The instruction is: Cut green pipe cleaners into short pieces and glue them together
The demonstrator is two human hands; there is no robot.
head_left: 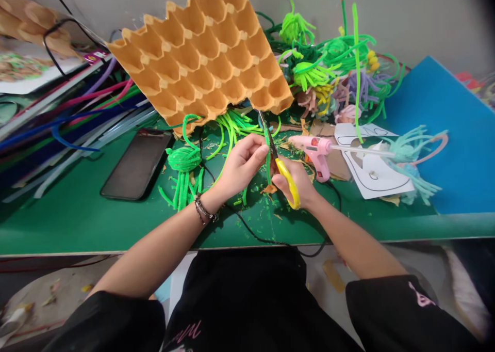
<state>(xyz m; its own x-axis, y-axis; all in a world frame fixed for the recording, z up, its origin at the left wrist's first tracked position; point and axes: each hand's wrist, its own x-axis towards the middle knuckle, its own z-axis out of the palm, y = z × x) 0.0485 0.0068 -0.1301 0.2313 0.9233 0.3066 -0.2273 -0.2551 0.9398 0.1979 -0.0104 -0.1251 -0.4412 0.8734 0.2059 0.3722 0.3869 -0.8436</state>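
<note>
My right hand (296,181) is closed on yellow-handled scissors (289,182), whose blades point away from me toward the egg tray. My left hand (244,162) pinches a green pipe cleaner (268,161) right beside the blades. Whether the blades touch it I cannot tell. Just beyond both hands lies a bunch of light green pipe cleaners (234,125). Left of my left wrist sits a green pipe-cleaner figure (184,160) with a wound head and hanging strands. A pink hot glue gun (315,150) rests to the right of the scissors.
A brown egg tray (201,58) with a torn edge leans at the back. A phone (135,163) and loose pipe cleaners lie left. Rightward are paper cut-outs (377,171), a blue board (444,145) and a colourful pipe-cleaner pile (336,73). A black cord (251,230) crosses the green table, among scraps.
</note>
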